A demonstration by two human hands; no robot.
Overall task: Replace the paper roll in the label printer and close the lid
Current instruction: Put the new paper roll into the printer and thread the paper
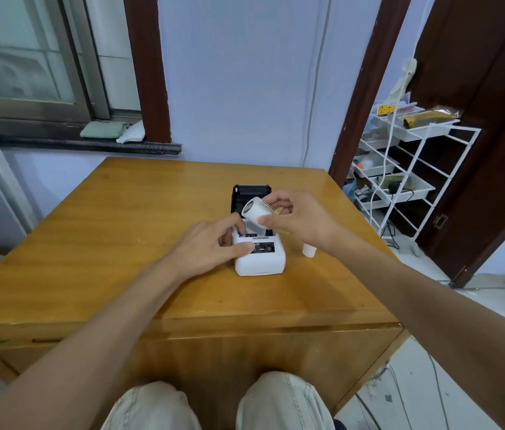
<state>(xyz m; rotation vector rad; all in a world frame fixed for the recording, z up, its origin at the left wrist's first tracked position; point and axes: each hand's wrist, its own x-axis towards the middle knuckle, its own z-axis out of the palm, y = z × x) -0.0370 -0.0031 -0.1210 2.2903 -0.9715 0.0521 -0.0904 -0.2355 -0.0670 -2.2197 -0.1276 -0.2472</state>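
A small white label printer [260,261] sits mid-table with its black lid [249,193] swung open and standing up behind it. My left hand [211,243] rests on the printer's left side, thumb across its front panel and fingers at the edge of the open bay. My right hand [297,220] holds a white paper roll [253,209] by its right end, tilted, just above the open bay. A second white roll [309,250] stands on the table right of the printer, partly hidden behind my right wrist.
The wooden table [121,243] has its right edge close to the second roll. A white wire rack [406,169] with trays stands on the floor to the right, by a dark door. Cables lie on the floor. My knees show below the table's front.
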